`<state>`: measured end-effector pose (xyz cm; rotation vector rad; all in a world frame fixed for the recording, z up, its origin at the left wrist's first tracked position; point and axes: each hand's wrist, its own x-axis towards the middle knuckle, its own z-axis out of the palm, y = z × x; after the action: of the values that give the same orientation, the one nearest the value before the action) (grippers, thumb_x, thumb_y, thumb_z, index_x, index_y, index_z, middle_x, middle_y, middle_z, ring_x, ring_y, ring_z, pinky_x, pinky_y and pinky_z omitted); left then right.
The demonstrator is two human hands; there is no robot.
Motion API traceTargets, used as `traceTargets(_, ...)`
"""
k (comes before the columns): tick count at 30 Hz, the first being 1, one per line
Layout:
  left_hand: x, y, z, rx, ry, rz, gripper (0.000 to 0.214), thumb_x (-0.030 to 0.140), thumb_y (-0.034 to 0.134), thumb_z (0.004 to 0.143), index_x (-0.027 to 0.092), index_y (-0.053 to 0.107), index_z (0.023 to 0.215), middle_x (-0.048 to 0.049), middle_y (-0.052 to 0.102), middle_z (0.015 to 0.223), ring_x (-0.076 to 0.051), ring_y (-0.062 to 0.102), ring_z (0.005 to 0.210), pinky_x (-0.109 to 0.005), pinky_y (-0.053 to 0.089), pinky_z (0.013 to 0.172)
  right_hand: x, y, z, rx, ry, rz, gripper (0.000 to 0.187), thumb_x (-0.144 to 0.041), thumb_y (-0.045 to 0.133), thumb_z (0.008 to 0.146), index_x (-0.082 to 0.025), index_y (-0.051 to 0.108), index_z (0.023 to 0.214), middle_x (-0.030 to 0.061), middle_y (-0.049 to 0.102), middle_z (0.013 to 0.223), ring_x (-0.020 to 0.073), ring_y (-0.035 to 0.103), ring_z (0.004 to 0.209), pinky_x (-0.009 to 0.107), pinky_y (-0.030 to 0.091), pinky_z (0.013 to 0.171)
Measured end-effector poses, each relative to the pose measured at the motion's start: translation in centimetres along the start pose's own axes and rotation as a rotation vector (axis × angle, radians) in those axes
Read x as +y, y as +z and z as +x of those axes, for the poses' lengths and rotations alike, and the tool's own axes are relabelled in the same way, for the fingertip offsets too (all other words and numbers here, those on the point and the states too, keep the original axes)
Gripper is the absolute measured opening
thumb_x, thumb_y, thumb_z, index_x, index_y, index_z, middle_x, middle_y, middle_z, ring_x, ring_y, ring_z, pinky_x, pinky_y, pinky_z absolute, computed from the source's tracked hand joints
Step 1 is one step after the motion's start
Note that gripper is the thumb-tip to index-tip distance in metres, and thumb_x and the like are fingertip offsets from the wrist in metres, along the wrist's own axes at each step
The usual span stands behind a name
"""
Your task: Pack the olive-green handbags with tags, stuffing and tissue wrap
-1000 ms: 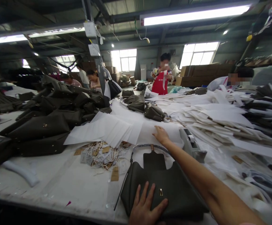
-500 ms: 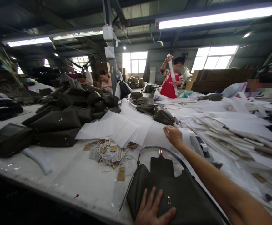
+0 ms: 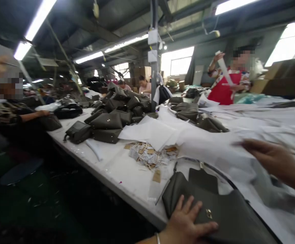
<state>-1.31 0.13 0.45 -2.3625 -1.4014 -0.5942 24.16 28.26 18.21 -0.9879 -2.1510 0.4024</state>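
A dark olive handbag (image 3: 226, 210) with a small gold clasp lies on the white table (image 3: 122, 169) in front of me. My left hand (image 3: 185, 223) rests flat on its near left part, fingers spread. My right hand (image 3: 269, 157) is above the table to the right, blurred by motion, with a white sheet of paper (image 3: 208, 145) at its fingers; whether it grips the sheet is unclear. The bag's strap (image 3: 221, 174) curves past its far edge.
A heap of paper tags (image 3: 150, 154) lies beyond the bag. Dark handbags (image 3: 112, 117) are piled at the left, white sheets (image 3: 264, 115) at the right. A seated person (image 3: 7, 108) is at the far left; a person in a red apron (image 3: 226, 84) stands at the back.
The view has swung left. My right hand has come off the paper pile and moved right and nearer, with a white sheet at it. My left hand has stayed on the bag.
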Motion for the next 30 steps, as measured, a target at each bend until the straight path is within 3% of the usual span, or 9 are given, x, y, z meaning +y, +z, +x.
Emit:
traceTargets(4,-0.4,-1.4,0.2,-0.143,-0.083,-0.22,0.064,0.052,0.05,0.095,0.049,0.021,0.152,-0.0065,0.029,0.161,-0.033,0.028,0.147,-0.06,0.031,0.115,-5.1,0.4,-6.5,-0.268,0.037,0.122,0.046,-0.062,0.056,0.087,-0.023,0.076,0.098,0.0122,0.074,0.107,0.0334,0.067,0.103,0.048,0.046,0.103)
traceTargets(8,-0.2,-0.7,0.2,-0.169,-0.086,-0.262,0.066,0.046,0.056,0.094,0.047,0.024,0.152,-0.0071,0.028,0.162,-0.034,0.023,0.149,-0.062,0.026,0.116,-6.4,0.4,-10.7,-0.559,-0.061,0.069,0.029,-0.035,0.05,0.095,-0.024,0.076,0.089,0.006,0.076,0.1,0.0258,0.068,0.106,0.056,0.018,0.119)
traceTargets(12,0.0,-0.8,0.3,-0.177,-0.102,-0.282,0.065,0.047,0.057,0.093,0.049,0.028,0.15,-0.0058,0.039,0.156,-0.032,0.033,0.145,-0.061,0.026,0.117,-6.4,-0.4,-12.7,-0.808,-0.033,-0.06,0.03,-0.016,0.049,0.087,-0.025,0.078,0.085,0.0052,0.076,0.105,0.0277,0.062,0.119,0.063,0.004,0.118)
traceTargets(15,0.0,-1.1,0.5,-0.181,-0.114,-0.285,0.064,0.048,0.058,0.092,0.05,0.03,0.149,-0.0055,0.046,0.15,-0.031,0.039,0.141,-0.06,0.025,0.117,-7.4,-0.9,-12.7,-0.948,0.055,-0.108,0.031,-0.019,0.055,0.083,-0.027,0.078,0.103,0.0054,0.072,0.12,0.032,0.056,0.127,0.062,0.012,0.118)
traceTargets(18,0.0,-1.2,0.6,-0.173,-0.103,-0.261,0.065,0.048,0.058,0.092,0.048,0.03,0.15,-0.0066,0.04,0.154,-0.033,0.034,0.144,-0.061,0.024,0.117,-9.6,-0.2,-11.9,-0.951,0.13,-0.15,0.031,-0.039,0.059,0.089,-0.026,0.076,0.111,0.0081,0.074,0.116,0.0315,0.067,0.11,0.046,0.043,0.105)
traceTargets(21,0.0,-1.3,0.5,-0.181,-0.094,-0.252,0.065,0.048,0.057,0.093,0.048,0.028,0.151,-0.0065,0.035,0.157,-0.033,0.03,0.146,-0.061,0.024,0.117,-12.1,2.8,-11.5,-0.76,0.199,-0.418,0.052,-0.056,0.045,0.096,-0.018,0.08,0.085,0.0148,0.077,0.088,0.0324,0.073,0.084,0.04,0.055,0.08)
traceTargets(25,0.1,-1.1,0.3,-0.189,-0.1,-0.248,0.058,0.044,0.055,0.094,0.045,0.036,0.148,-0.0067,0.036,0.157,-0.032,0.028,0.147,-0.061,0.024,0.118,-13.1,8.6,-12.9,-0.509,0.044,-0.438,0.059,-0.062,0.048,0.095,-0.015,0.069,0.123,0.0207,0.067,0.124,0.0377,0.062,0.117,0.052,0.045,0.103)
traceTargets(28,0.1,-0.9,0.3,-0.192,-0.105,-0.276,0.043,0.044,0.054,0.095,0.038,0.053,0.138,-0.0072,0.041,0.154,-0.032,0.029,0.147,-0.059,0.022,0.119,-11.8,11.5,-14.8,-0.602,-0.002,-0.295,0.094,-0.068,0.065,0.08,-0.016,0.036,0.153,0.0221,0.032,0.156,0.0428,0.03,0.144,0.06,0.028,0.115)
traceTargets(30,0.1,-0.9,0.3,-0.189,-0.109,-0.292,0.04,0.047,0.053,0.095,0.036,0.058,0.133,-0.0081,0.044,0.151,-0.031,0.031,0.145,-0.059,0.021,0.12,-10.7,12.1,-15.7,-0.693,0.037,-0.231,0.093,-0.063,0.064,0.083,-0.013,0.032,0.155,0.0224,0.028,0.158,0.0418,0.025,0.146,0.06,0.025,0.117)
